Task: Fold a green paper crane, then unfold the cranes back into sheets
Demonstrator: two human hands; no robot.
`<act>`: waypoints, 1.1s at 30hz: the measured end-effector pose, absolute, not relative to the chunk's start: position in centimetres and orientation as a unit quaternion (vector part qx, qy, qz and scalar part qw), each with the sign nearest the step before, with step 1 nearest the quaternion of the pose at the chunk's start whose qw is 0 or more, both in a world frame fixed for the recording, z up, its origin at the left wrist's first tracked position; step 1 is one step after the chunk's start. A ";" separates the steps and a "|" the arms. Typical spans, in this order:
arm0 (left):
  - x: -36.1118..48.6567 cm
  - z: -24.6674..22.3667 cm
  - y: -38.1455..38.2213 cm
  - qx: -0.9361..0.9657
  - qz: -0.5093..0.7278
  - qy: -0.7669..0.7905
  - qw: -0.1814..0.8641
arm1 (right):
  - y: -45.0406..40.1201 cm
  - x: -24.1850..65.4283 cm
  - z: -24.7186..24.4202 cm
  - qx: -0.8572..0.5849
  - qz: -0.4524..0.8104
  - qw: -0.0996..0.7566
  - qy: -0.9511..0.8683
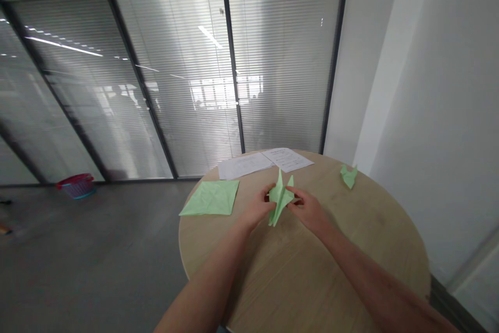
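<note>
A light green folded-paper figure (279, 197), with pointed flaps at its top and bottom, is held up over the middle of the table. My left hand (260, 207) grips its left side between thumb and fingers. On the opposite side, my right hand (307, 209) pinches the paper's right edge. A creased green paper sheet (212, 198) lies flat to the left of my hands. Farther right, near the table's edge, sits a smaller green folded-paper piece (349, 176).
Two printed white sheets (249, 164) lie at the far side of the round wooden table (296, 281). Beyond it stands a glass partition with blinds (280, 63). A white wall (436, 115) rises at the right. On the grey floor at left is a pink and blue basket (78, 186).
</note>
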State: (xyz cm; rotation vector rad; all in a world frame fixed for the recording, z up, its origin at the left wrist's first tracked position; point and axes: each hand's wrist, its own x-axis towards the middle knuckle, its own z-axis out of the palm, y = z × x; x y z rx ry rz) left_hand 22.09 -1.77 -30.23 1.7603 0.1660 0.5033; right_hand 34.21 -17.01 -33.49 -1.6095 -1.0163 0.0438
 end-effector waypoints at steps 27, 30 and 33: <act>22.2 -30.0 -0.8 0.767 0.375 0.220 0.472 | -17.6 34.6 -33.5 -0.674 0.006 0.625 -0.393; 22.1 -30.0 -0.9 0.744 0.395 0.218 0.492 | -17.4 35.0 -33.9 -0.686 0.005 0.615 -0.389; 22.0 -29.7 -1.0 0.735 0.412 0.213 0.495 | -17.2 35.5 -34.3 -0.706 0.018 0.595 -0.382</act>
